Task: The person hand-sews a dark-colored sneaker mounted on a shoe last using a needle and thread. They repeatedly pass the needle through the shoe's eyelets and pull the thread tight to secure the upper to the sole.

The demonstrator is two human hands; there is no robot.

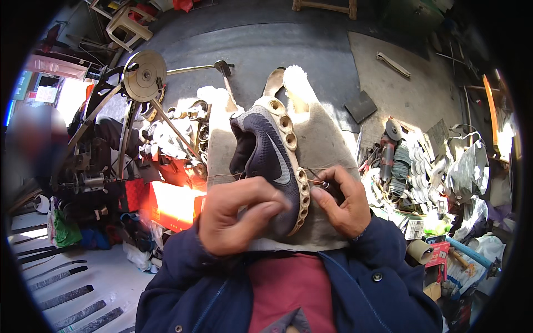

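The shoe [270,145] has a matt, fine-textured cloth upper and a smooth, rubbery-looking sole [302,191]; the lap cover [327,139] is matt, rough-looking cloth, the jacket [383,247] dull cloth with a glossy button [377,276], the wheel [139,80] smooth metal, the bag [469,172] shiny, crinkled plastic, the frame [319,6] wood

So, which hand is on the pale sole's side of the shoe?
The right hand, beside the sole with holes; the left hand is over the shoe's dark upper.

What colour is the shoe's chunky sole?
The sole is cream, with round holes along its side; best seen in the head view.
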